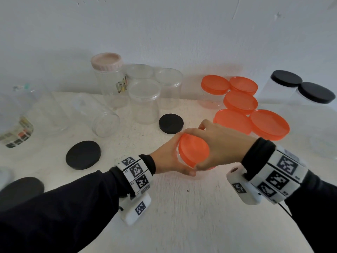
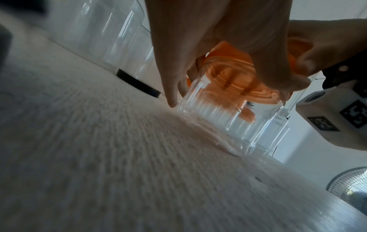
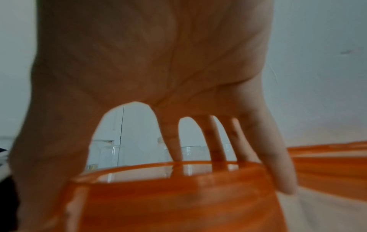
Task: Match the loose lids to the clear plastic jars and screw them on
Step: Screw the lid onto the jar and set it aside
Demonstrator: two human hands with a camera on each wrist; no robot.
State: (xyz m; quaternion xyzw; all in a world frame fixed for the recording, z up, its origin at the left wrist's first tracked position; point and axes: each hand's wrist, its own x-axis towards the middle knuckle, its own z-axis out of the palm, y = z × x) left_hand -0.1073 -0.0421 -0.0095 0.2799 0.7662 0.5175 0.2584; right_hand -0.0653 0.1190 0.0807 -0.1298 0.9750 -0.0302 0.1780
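Closest to the person, both hands meet on one clear jar [image 2: 234, 119] that stands on the white table [image 1: 182, 216]. The left hand [image 1: 167, 157] wraps its fingers around the side of the jar. The right hand [image 1: 218, 143] is on top, with its fingers curled over the rim of the orange lid [image 1: 193, 150] that sits on the jar's mouth. From the head view the jar itself is almost all hidden under the hands and the lid; the left wrist view shows its ribbed clear wall.

Three loose black lids lie flat on the table: one at the near left edge [image 1: 21, 190], blurry and partly cut off, one further in [image 1: 83, 155], and one just past the hands [image 1: 171, 123].

To the right, five more orange lids [image 1: 240, 102] sit close together. They seem to be on clear jars, but the jars are hard to see. At the far right stand two jars with black lids [image 1: 286, 78].

On the left a clear jar lies on its side [image 1: 102, 115]. More clear shapes are beside it, too faint to count. A jar with a label [image 1: 16, 132] is cut off by the left edge.

At the back by the wall stands a tall jar with a pale pink lid [image 1: 106, 62], and three jars with clear lids [image 1: 145, 99] stand next to it.
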